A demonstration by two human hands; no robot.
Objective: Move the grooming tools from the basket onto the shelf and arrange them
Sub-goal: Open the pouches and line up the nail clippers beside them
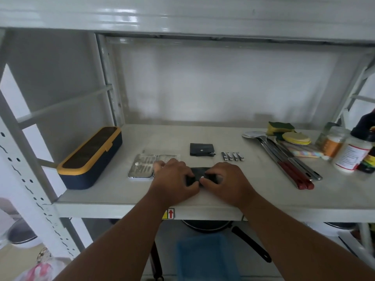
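Head view, looking down on a white metal shelf [121,191]. Both hands are working on a dark pouch [199,173] lying flat near the shelf's front edge, its silver snap showing between the thumbs. The left hand [172,179] is curling its grip over the pouch's left end, and the right hand [225,179] is pinching the right end with bent fingers. Just left of the left hand, an open metal manicure case [142,166] is lying with its tools exposed. Behind the hands, a second dark pouch [202,149] is sitting closed, and four nail clippers [232,156] are lining up in a row to its right. A navy box with a yellow rim [90,159] is resting at the far left. Kitchen utensils [284,157], sponges [281,127] and bottles [353,153] are crowding the right end. Below the shelf, a blue basket [203,258] is showing, blurred.
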